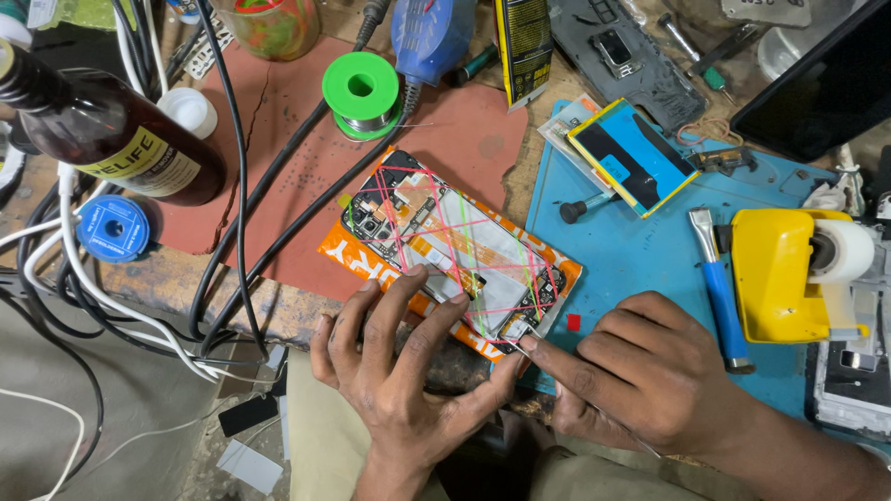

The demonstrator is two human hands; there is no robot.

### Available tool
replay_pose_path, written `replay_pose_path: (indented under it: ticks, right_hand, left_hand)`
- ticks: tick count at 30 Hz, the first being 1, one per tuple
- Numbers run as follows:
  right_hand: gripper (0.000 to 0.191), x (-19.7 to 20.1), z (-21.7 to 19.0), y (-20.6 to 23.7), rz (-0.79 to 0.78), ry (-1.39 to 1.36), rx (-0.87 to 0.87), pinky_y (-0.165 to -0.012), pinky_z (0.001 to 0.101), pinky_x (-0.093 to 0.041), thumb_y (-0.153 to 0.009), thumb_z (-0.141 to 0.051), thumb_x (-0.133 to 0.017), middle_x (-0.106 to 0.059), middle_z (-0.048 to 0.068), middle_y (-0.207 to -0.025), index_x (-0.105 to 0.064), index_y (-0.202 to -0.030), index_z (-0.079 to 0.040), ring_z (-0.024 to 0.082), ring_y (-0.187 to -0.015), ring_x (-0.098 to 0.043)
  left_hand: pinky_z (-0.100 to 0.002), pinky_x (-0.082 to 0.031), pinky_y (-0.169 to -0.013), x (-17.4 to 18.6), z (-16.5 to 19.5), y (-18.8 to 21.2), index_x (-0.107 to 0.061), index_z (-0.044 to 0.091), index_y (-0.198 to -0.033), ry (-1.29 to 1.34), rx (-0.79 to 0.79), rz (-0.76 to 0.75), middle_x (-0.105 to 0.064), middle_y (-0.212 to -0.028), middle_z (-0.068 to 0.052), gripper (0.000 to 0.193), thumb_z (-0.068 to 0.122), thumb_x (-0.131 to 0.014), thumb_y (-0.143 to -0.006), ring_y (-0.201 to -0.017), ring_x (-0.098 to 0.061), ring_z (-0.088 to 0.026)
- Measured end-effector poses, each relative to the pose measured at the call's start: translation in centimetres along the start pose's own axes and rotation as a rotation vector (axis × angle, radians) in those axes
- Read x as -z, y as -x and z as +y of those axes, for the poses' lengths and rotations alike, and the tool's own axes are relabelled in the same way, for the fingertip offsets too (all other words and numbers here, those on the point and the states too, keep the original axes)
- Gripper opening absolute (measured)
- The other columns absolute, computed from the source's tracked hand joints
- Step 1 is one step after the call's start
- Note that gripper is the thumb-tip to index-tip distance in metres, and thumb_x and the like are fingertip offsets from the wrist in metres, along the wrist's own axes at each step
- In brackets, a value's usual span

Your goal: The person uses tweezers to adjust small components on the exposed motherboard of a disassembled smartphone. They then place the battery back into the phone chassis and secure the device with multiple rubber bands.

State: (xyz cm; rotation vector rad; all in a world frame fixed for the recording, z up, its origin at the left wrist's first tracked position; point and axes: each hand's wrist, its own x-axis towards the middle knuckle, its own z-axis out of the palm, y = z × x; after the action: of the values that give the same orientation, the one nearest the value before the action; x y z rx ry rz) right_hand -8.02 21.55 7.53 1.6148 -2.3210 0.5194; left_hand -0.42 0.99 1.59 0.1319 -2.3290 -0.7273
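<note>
Opened phone [452, 249] w/ rubber bands, flat on table [176, 274] edge.
L hand [399, 371] spread, fingertips pressing phone's near edge; R hand [640, 366] pinching thin metal tool [518, 348] at phone's bottom corner, beside blue mat [640, 260].

**Where Everything Lay on the Bench**

The open phone [452, 249] lay in the middle, on a card [345, 252]. The left hand [399, 371] rested on its near edge. The right hand [640, 366] was just right of it, with a thin tool [520, 350] touching the phone's near corner. Behind the phone sat a wire spool [362, 93]. A bottle [111, 139] lay far left. A tape holder [789, 274] stood far right, on the mat [631, 250].
</note>
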Motion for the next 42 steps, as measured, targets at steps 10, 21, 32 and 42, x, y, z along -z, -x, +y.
replay_pose_path:
  ticks: [10,21,32,42]
  right_hand:
    - [0.039,-0.01,-0.01,-0.06,-0.003,-0.008,0.005,-0.062,0.0356,-0.044,-0.077,-0.014,-0.073,-0.049,-0.001,-0.065,-0.074,-0.114,-0.002,0.017,-0.061,-0.054]
    - [0.039,0.02,-0.02,-0.14,-0.005,-0.013,-0.001,-0.062,0.0358,-0.044,-0.076,-0.014,-0.073,-0.049,-0.001,-0.065,-0.074,-0.114,-0.002,0.017,-0.06,-0.054]
    - [0.038,0.03,-0.06,-0.15,-0.01,-0.019,-0.007,-0.062,0.0357,-0.044,-0.078,-0.014,-0.073,-0.05,-0.001,-0.065,-0.074,-0.114,-0.002,0.017,-0.06,-0.054]
    - [0.036,-0.06,-0.04,-0.11,-0.001,-0.016,0.005,-0.062,0.0355,-0.045,-0.076,-0.013,-0.072,-0.052,-0.001,-0.066,-0.074,-0.11,-0.002,0.017,-0.06,-0.055]
  left_hand:
    - [-0.045,-0.02,-0.118,0.06,-0.05,-0.02,-0.075,0.025,-0.107,0.003,0.003,-0.007,-0.064,-0.132,0.001,0.051,0.058,-0.089,-0.071,-0.13,-0.048,-0.028]
    - [-0.046,-0.019,-0.117,0.02,-0.03,0.01,-0.075,0.025,-0.106,0.007,0.008,-0.007,-0.064,-0.132,0.0,0.05,0.057,-0.088,-0.071,-0.13,-0.048,-0.029]
    - [-0.046,-0.02,-0.118,0.06,-0.1,0.11,-0.076,0.025,-0.107,0.012,0.006,-0.011,-0.064,-0.132,0.0,0.051,0.058,-0.088,-0.071,-0.13,-0.048,-0.028]
    - [-0.046,-0.02,-0.118,0.08,-0.16,0.15,-0.075,0.024,-0.107,0.015,0.009,-0.013,-0.064,-0.132,0.0,0.051,0.056,-0.088,-0.071,-0.13,-0.049,-0.029]
